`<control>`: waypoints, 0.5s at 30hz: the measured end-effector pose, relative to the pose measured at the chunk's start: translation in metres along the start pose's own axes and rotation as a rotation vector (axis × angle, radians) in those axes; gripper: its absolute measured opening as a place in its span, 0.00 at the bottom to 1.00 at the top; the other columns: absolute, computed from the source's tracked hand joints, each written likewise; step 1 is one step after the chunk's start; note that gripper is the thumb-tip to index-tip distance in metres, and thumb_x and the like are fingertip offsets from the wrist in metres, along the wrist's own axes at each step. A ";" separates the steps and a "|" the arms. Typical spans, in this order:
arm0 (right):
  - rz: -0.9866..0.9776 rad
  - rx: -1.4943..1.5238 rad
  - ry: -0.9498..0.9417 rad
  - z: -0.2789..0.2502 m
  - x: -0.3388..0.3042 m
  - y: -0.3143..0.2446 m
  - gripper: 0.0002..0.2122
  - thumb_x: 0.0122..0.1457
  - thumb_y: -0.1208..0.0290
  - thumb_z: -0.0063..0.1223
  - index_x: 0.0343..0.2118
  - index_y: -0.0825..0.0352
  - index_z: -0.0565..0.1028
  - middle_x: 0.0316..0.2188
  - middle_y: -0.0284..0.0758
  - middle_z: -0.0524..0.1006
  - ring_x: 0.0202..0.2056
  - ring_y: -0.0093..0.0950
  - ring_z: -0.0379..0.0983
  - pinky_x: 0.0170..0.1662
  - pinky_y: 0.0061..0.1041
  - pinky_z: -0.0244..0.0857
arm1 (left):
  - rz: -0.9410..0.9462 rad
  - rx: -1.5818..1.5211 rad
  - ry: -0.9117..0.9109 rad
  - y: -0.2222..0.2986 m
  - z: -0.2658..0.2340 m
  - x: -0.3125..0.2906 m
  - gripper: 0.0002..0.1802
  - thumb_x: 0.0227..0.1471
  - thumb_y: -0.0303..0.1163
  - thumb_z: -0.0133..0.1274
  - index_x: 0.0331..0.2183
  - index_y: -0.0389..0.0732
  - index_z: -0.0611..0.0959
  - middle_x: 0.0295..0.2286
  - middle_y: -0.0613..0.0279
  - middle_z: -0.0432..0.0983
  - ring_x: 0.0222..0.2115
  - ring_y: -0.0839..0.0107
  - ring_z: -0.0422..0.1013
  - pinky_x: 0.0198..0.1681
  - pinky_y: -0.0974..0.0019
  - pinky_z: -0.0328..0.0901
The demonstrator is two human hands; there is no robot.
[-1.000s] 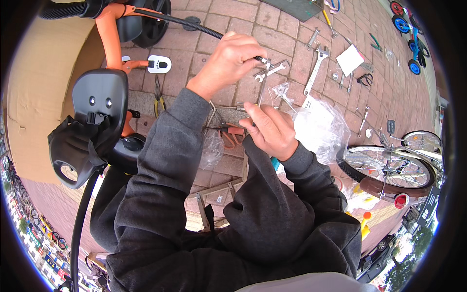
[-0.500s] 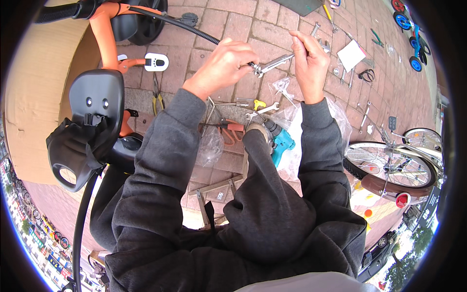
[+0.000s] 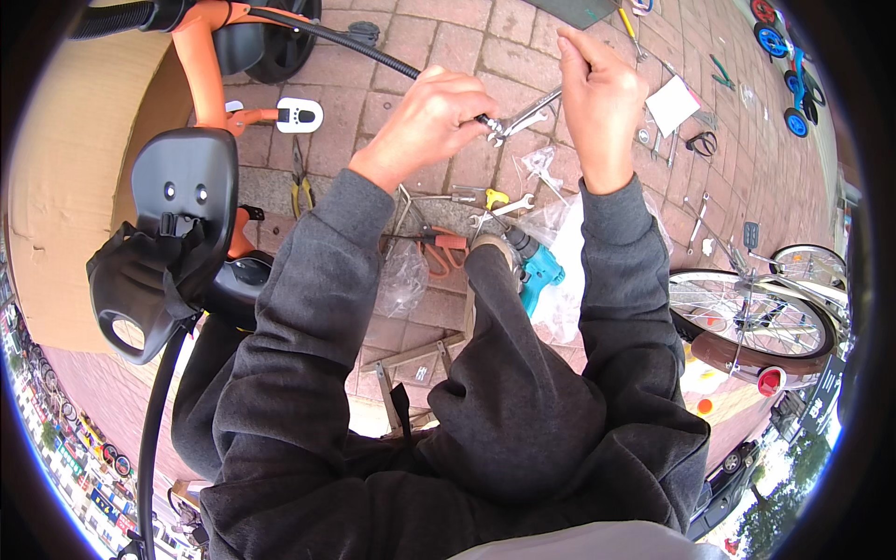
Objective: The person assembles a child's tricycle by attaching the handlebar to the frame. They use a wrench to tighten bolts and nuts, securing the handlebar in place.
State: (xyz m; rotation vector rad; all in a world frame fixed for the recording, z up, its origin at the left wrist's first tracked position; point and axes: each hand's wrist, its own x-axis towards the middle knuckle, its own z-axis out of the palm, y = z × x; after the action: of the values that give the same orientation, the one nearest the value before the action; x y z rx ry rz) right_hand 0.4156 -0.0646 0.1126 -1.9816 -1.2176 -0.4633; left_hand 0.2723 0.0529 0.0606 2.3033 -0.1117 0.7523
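Keep left hand [image 3: 425, 121] clenched around black cable end [image 3: 481, 119], right hand [image 3: 597, 93] gripping spanner [image 3: 523, 117] handle, turning squarely without slipping.

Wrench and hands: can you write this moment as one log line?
left hand: grips black cable end | right hand: holds wrench | wrench head at cable end | below: brick paving

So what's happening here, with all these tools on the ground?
A person sits over a brick pavement, both hands raised. The left hand grips the end of a black cable, and the right hand holds a wrench whose head sits at that cable end. An orange bike frame with a black seat stands to the left; pliers, a teal drill and a wheel lie around.
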 end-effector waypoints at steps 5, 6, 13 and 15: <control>0.058 -0.026 -0.217 0.007 0.025 0.004 0.09 0.51 0.67 0.54 0.28 0.68 0.77 0.21 0.37 0.76 0.15 0.23 0.69 0.24 0.19 0.64 | -0.002 0.019 0.020 0.001 0.001 0.001 0.10 0.30 0.24 0.59 0.23 0.37 0.78 0.21 0.62 0.71 0.25 0.65 0.68 0.31 0.66 0.57; 0.235 0.107 -0.362 0.005 0.028 0.006 0.08 0.51 0.68 0.54 0.28 0.68 0.77 0.21 0.36 0.76 0.16 0.21 0.69 0.23 0.17 0.63 | -0.006 0.021 0.016 0.001 0.001 0.001 0.10 0.30 0.24 0.59 0.23 0.38 0.78 0.21 0.62 0.71 0.25 0.65 0.68 0.31 0.66 0.57; 0.628 0.994 -0.694 -0.015 0.022 0.021 0.05 0.53 0.74 0.52 0.31 0.68 0.73 0.23 0.31 0.75 0.21 0.14 0.69 0.23 0.12 0.63 | -0.015 0.005 0.032 0.001 0.001 -0.001 0.10 0.30 0.24 0.58 0.24 0.39 0.78 0.20 0.62 0.70 0.25 0.64 0.68 0.30 0.66 0.57; 0.591 1.035 -0.657 -0.016 0.016 0.024 0.05 0.53 0.75 0.51 0.33 0.68 0.72 0.24 0.31 0.75 0.21 0.14 0.68 0.23 0.12 0.62 | -0.015 0.009 0.029 0.002 0.000 -0.001 0.10 0.31 0.24 0.58 0.24 0.39 0.78 0.20 0.62 0.70 0.24 0.65 0.68 0.30 0.66 0.57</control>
State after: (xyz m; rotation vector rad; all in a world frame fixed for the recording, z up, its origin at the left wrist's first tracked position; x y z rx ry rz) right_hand 0.4457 -0.0731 0.1236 -1.4267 -0.8431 0.9980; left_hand 0.2709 0.0514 0.0609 2.2987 -0.0775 0.7794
